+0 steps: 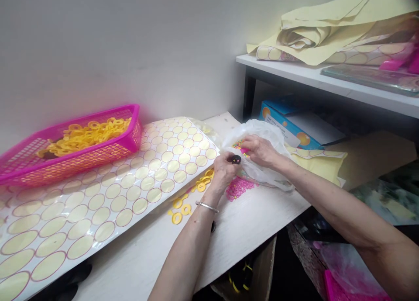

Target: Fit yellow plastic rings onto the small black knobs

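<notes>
My left hand [225, 172], with a bracelet at the wrist, is closed on a small black round piece [236, 159] that has coloured marks on its face. Just right of it, my right hand [260, 150] reaches into the mouth of a white plastic bag [262, 128]. Its fingers are bent together over small multicoloured beads [238, 145]; whatever is between the fingertips is hidden. Below the hands, a spread of small pink pieces [240, 188] lies on the white table [248, 218]. Yellow ring-shaped plastic pieces [177, 218] lie left of my left forearm.
A pink basket [135, 126] of yellow ring pieces [94, 133] stands on a sheet of round stickers [118, 203] at left. At right, a shelf [294, 76] carries yellowish paper [327, 25], above a blue box [288, 125]. An open carton [270, 266] sits below the table edge.
</notes>
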Motion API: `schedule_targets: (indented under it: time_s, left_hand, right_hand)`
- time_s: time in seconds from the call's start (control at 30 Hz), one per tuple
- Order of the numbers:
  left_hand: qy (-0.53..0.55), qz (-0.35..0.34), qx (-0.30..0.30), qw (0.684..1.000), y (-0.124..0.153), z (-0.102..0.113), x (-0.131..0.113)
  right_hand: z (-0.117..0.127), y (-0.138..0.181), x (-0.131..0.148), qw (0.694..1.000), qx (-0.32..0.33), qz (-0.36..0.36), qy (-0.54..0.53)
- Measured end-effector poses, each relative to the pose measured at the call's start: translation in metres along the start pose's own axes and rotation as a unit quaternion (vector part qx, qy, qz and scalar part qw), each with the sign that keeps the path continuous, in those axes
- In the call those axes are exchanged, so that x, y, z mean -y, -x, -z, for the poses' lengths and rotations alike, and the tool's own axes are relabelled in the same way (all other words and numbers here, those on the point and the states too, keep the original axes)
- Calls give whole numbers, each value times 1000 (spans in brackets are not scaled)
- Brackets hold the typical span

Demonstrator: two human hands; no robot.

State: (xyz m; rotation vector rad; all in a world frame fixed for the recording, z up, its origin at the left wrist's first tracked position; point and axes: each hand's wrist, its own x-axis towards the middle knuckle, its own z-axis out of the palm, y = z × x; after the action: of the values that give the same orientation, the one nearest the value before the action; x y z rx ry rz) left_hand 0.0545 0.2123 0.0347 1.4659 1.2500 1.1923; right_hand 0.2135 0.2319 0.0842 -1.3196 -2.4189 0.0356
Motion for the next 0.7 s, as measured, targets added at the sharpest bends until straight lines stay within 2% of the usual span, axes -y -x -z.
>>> schedule_targets:
  time_s: [0.13,0.2,0.3,0.43,0.47,0.53,0.63,0.7]
  left_hand:
    - [14,-14,34,999,13,12,-10]
    - [23,-10,42,999,23,21,-17]
    - [18,3,20,1000,44,43,-27]
    - [-16,39,-71,997,94,88,-29]
    - [-34,45,-104,993,109,100,-26]
    - [-71,64,-173,980,142,123,-19]
    - [-83,127,-255,955,185,144,0]
    - [-66,164,-264,948,202,148,15]
  right_hand:
    - [-16,7,-18,988,10,-93,-125]
    - [-22,8,-22,986,27,-112,-124]
    - [-27,10,-23,987,49,-130,-80]
    - [-27,14,-20,987,91,-134,7]
    - [-27,15,-17,987,91,-129,27]
    - [-24,20,-6,992,47,-109,53]
    - [-21,34,30,997,-44,-53,-23]
    - [-24,49,65,987,-31,-1,-158]
